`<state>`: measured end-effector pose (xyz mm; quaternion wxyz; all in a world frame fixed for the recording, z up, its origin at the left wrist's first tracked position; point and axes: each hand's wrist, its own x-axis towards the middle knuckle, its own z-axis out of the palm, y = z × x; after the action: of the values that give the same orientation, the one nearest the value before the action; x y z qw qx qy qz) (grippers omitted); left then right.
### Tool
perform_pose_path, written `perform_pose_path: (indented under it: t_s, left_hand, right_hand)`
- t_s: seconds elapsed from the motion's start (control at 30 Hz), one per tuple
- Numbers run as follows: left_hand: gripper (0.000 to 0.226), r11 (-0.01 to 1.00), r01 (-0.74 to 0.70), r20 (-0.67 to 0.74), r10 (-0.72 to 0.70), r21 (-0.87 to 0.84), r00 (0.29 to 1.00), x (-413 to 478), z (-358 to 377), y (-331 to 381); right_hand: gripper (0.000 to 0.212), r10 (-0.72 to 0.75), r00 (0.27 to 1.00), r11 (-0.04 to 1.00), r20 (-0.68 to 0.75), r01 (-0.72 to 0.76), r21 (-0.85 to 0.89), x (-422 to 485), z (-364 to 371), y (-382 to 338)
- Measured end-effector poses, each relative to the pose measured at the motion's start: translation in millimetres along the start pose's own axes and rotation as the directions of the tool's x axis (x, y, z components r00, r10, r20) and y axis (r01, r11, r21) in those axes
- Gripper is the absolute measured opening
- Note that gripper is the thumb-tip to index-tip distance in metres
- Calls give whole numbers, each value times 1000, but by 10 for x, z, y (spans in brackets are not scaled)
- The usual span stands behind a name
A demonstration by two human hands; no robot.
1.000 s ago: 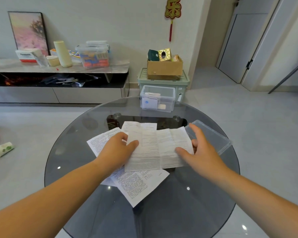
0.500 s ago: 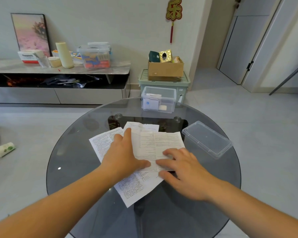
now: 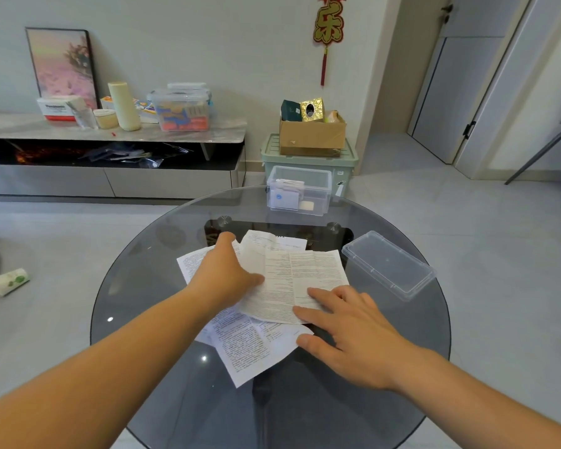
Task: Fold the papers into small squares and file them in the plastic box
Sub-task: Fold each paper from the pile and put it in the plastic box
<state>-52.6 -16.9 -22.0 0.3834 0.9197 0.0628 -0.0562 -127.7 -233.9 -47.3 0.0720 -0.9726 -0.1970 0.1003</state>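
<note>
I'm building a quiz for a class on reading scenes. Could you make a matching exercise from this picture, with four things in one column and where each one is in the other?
Things
1. plastic box
2. lid
3. creased sheet
4. cardboard box

Places
A. on the green bin by the wall
B. under the left hand and right hand
C. at the far edge of the table
D. flat on the table, to the right of the papers

Pairs: 1-C, 2-D, 3-B, 4-A
</note>
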Motion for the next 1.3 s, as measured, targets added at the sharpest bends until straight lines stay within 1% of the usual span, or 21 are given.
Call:
perform_pose_path:
  t_s: [0.07, 0.17, 0.27, 0.33, 0.4, 0.47, 0.5, 0.6, 0.67, 0.7, 0.77, 0.8, 0.83, 0.87, 0.9, 0.97, 1.03, 1.1, 1.2, 1.27, 1.3]
  left_hand:
    - [79, 997, -47, 21, 48, -59, 999, -1, -16, 1]
    - [61, 995, -84, 105, 89, -48, 990, -28, -9, -16]
    - [49, 979, 41, 227, 6, -201, 974, -98, -13, -4]
    - [55, 943, 115, 254, -34, -312, 967, -176, -25, 16]
    - [69, 903, 159, 262, -53, -400, 963, -261, -4, 26]
    - [76, 894, 182, 272, -71, -410, 960, -354, 28, 33]
    - [72, 887, 197, 280, -81, -418, 957, -402, 41, 39]
    - [40, 816, 260, 347, -78, -516, 935, -513, 69, 75]
    - [36, 765, 299, 411, -48, -571, 910, -575, 63, 122]
    - [42, 767, 302, 428, -40, -566, 903, -594, 54, 131]
    - [60, 836, 255, 421, -32, -486, 906, -629, 20, 123]
    - [70, 908, 176, 407, -8, -379, 914, -644, -10, 111]
    - [77, 974, 55, 383, 33, -218, 923, -646, -41, 89]
    - [82, 997, -66, 351, 74, -36, 933, -636, -64, 52]
    - [82, 981, -153, 296, 112, 121, 949, -619, -80, 16]
    - [67, 937, -228, 172, 186, 266, 967, -562, -101, -51]
    - [46, 925, -282, 121, 259, 253, 958, -493, -108, -103]
    - [32, 935, -309, 136, 288, 177, 948, -431, -89, -148]
    - [37, 946, -285, 151, 262, 157, 953, -330, -6, -196]
    - [42, 941, -266, 167, 234, 207, 958, -268, 67, -199]
    - [46, 938, -256, 179, 218, 232, 960, -256, 103, -188]
  right_hand:
    - [63, 11, 1000, 1000, -12, -11, 7, -7, -1, -2]
    - [61, 34, 999, 999, -42, -32, 28, -34, -20, 0]
    - [65, 41, 996, 995, -82, -33, 89, -79, -71, -1]
    - [73, 54, 996, 986, -72, -42, 163, -109, -101, -21]
    - [80, 47, 995, 977, -86, -28, 213, -129, -111, -55]
    - [82, 27, 993, 973, -114, 0, 233, -133, -103, -108]
    - [82, 23, 992, 970, -126, 8, 245, -130, -91, -129]
    - [70, 21, 984, 966, -175, 25, 259, -113, -56, -149]
    - [51, 11, 969, 962, -245, 57, 266, -91, -16, -132]
    - [40, 13, 961, 957, -274, 67, 281, -85, 0, -118]
    - [28, 33, 955, 948, -296, 64, 312, -84, 4, -89]
    - [28, 39, 954, 943, -296, 63, 326, -87, 1, -72]
    - [30, 41, 956, 936, -289, 64, 345, -94, -6, -56]
    - [31, 44, 960, 927, -275, 63, 370, -107, -25, -52]
    - [32, 52, 965, 916, -257, 56, 396, -121, -37, -43]
    - [30, 94, 974, 881, -208, 16, 472, -155, -56, -7]
    - [34, 147, 975, 823, -165, -28, 568, -184, -75, 43]
    - [40, 199, 968, 755, -153, -52, 653, -183, -91, 99]
    - [25, 276, 952, 674, -133, -93, 733, -120, -97, 162]
    - [18, 310, 943, 667, -118, -127, 734, -63, -89, 192]
    - [22, 326, 939, 677, -112, -149, 721, -37, -62, 215]
